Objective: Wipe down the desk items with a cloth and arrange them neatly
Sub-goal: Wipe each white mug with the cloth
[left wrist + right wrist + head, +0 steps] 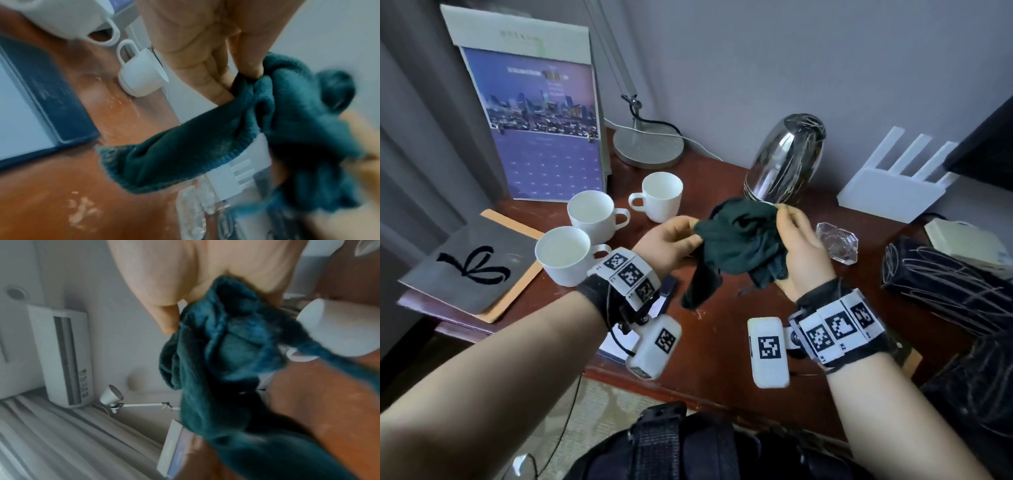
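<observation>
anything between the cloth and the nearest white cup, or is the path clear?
Nothing visible blocks it. Both hands, left hand and right hand, hold the cloth up off the desk. The nearest cup stands to the left beside the left wrist, with only open air between.

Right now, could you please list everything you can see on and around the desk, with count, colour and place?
cloth: 1, dark green, held above desk centre
cups: 3, white, desk left
kettle: 1, silver, back centre
calendar: 1, purple, back left
lamp base: 1, grey, back
router: 1, white, back right
glass dish: 1, clear, right of hands
folder: 1, grey, left edge
desk: 1, reddish-brown
left hand: pinches cloth
right hand: grips cloth
</observation>
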Action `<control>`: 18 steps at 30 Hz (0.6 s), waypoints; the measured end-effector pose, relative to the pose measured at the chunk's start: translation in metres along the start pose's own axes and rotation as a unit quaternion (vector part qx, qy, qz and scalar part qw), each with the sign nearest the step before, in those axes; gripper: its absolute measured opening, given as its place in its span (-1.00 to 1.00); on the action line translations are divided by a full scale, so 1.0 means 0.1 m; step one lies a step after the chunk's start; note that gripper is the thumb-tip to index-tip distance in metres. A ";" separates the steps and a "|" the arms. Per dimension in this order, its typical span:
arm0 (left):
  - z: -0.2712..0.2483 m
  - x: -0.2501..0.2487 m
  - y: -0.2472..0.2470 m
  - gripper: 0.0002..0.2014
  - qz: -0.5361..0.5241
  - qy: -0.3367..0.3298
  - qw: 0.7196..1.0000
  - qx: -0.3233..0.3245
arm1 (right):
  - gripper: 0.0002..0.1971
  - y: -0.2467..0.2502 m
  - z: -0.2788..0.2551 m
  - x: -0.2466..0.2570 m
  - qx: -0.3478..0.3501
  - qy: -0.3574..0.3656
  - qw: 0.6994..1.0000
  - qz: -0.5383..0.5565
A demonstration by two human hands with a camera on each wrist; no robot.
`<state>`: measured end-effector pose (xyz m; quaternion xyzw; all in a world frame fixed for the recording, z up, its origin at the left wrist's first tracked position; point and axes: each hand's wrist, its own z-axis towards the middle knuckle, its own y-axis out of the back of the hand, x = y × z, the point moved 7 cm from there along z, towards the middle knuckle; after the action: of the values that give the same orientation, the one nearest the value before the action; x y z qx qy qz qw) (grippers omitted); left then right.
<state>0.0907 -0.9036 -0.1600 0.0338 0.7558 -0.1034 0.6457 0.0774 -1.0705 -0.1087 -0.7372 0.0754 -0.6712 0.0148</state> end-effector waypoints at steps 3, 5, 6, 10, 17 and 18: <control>0.09 -0.12 -0.10 -0.80 -0.053 -0.013 0.998 0.019 | -0.90 0.11 0.05 -0.22 0.019 -0.053 0.998 -0.010; 0.12 -0.18 -0.21 -0.81 -0.046 -0.018 0.998 0.028 | -0.71 0.09 0.06 -0.33 0.060 -0.078 0.995 0.015; 0.14 -0.20 -0.26 -0.81 -0.034 -0.022 0.999 0.026 | -0.59 0.09 0.07 -0.36 0.075 -0.083 0.993 0.024; 0.23 -0.27 -0.37 -0.78 0.035 -0.044 0.998 -0.018 | -0.55 0.18 0.15 -0.37 0.082 -0.080 0.992 0.057; 0.45 -0.27 -0.40 -0.80 0.216 -0.064 0.974 -0.010 | -0.67 0.53 0.33 -0.47 0.035 -0.113 0.993 0.029; 0.50 -0.29 -0.35 -0.83 0.252 -0.068 0.965 -0.016 | -0.63 0.60 0.38 -0.50 0.019 -0.121 0.992 0.016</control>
<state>0.1373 -0.9449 -0.1346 0.2062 0.6788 0.0726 0.7011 0.1048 -1.1263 -0.1689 -0.8113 0.0724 -0.5781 0.0489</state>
